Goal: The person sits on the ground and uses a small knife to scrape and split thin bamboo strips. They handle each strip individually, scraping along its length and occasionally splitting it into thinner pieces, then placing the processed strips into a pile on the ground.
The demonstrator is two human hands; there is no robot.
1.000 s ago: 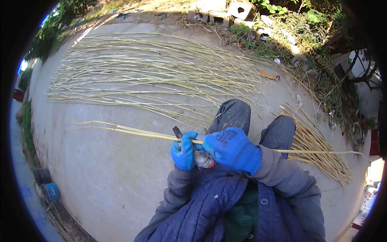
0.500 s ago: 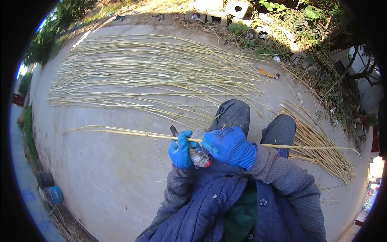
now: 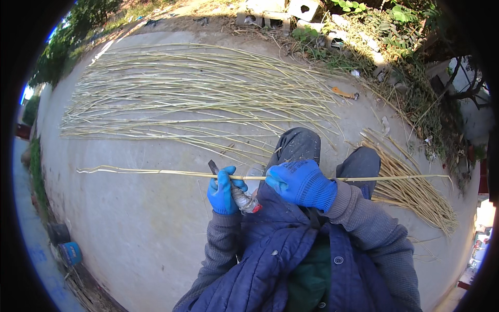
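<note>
A: Where was the stick (image 3: 254, 178)?

B: You held it in the air across your lap, nearly level. Compared with a second earlier, its right end had risen and its length had shifted slightly to your left. The two strands at its left end, spread apart before, lay closer together.

A: And your hands?

B: Your right hand (image 3: 301, 182) was closed around the stick. Your left hand (image 3: 222, 191) gripped a short tool (image 3: 242, 199), its dark blade (image 3: 213, 167) poking out above your fingers and its red end (image 3: 256, 208) below. The stick crossed right at those fingers, but whether they pinched it too, one couldn't tell. Your left hand had moved away from your right, so more bare stick showed between them.

A: What lay around you?

B: A bundle of sticks (image 3: 416, 195) rested on the concrete ground (image 3: 145, 223) beside your right leg. Beyond your knees (image 3: 299, 145), you had a wide spread of long sticks (image 3: 192, 88), with an orange object (image 3: 343, 93) near its right end. Those looked unchanged. A blue container (image 3: 71, 253) sat well off to your left.
</note>
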